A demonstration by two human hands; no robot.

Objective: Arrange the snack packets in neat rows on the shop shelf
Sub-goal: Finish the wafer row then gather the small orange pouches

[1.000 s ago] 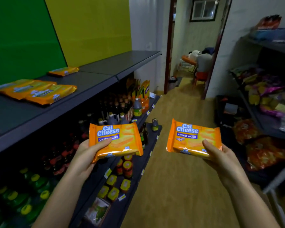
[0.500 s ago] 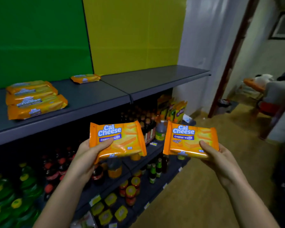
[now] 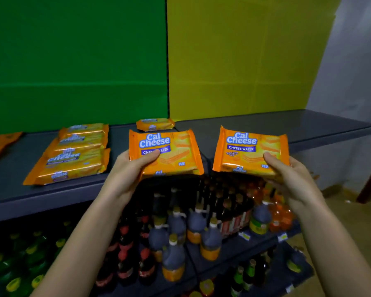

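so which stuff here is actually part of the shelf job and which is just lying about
Part of the job:
- left hand holding a Cal Cheese packet
- right hand holding a second packet
- row of packets lying on the top shelf
- lone packet at the back

Just lying about:
- sauce bottles on the lower shelf
- green-capped bottles

Two held packets side by side above shelf point(image 3: 287, 127) edge: left packet point(image 3: 169, 153), right packet point(image 3: 251, 152). Overlapping packet row point(image 3: 73, 155) on shelf at nine o'clock. Lone packet point(image 3: 155, 124) at twelve, behind.
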